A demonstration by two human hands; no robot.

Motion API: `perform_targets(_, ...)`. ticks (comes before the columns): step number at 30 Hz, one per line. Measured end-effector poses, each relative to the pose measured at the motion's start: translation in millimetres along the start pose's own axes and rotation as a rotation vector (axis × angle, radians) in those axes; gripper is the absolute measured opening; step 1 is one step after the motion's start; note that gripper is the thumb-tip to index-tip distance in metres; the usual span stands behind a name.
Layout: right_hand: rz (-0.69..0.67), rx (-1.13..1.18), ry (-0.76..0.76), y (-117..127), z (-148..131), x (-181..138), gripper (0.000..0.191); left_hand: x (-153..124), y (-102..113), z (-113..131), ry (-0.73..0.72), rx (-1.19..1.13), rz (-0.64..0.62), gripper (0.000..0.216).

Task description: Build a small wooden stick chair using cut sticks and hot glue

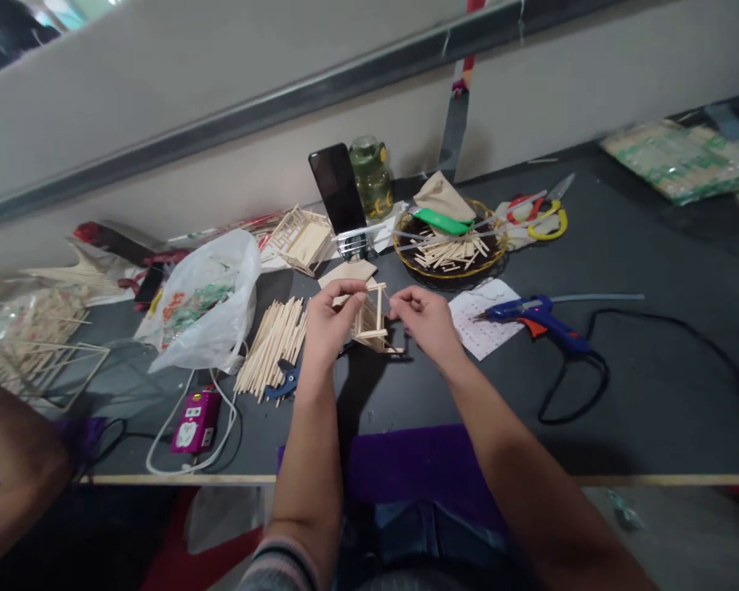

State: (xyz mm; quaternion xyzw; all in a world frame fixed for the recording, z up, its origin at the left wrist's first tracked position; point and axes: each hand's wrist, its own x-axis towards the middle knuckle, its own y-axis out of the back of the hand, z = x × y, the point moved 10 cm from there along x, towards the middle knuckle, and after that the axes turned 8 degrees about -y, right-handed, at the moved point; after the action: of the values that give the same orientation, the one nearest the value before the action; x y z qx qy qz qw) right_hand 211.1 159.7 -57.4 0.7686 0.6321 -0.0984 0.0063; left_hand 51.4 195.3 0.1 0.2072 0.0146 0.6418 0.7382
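My left hand is closed around the left side of a small wooden stick frame, holding it tilted above the dark table. Close to the frame's right side, my right hand is pinched; anything between those fingertips is too small to make out. A pile of wooden sticks lies left of my left hand, with a blue-handled tool on its lower end. To the right of my right hand, a blue glue gun rests with its nozzle over a printed white sheet.
Behind stand a phone, a glass jar, a wooden stick model and a basket of short sticks. Scissors lie right. On the left are a plastic bag, a pink power socket and another person's arm.
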Motion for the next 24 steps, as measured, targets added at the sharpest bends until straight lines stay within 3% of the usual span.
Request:
perform_targets(3,-0.128,0.198,-0.195,-8.0,10.7,-2.7,0.035,-0.6,-8.8,-1.2,-0.021,-0.051,-0.004,0.022)
perform_targets(6,-0.195,0.275,-0.294,-14.2,13.0,-6.9,0.043,-0.9,-13.0,-0.8,-0.042,-0.072,0.012,0.019)
perform_targets(16,-0.228,0.257,-0.372,-18.8,10.3,-14.3,0.039,-2.8,-16.9,17.6,-0.168,0.009,0.015,0.012)
perform_targets(24,-0.208,0.267,-0.387,-17.2,13.8,-13.4,0.038,-2.5,-17.4,17.2,-0.176,0.016,0.004,0.011)
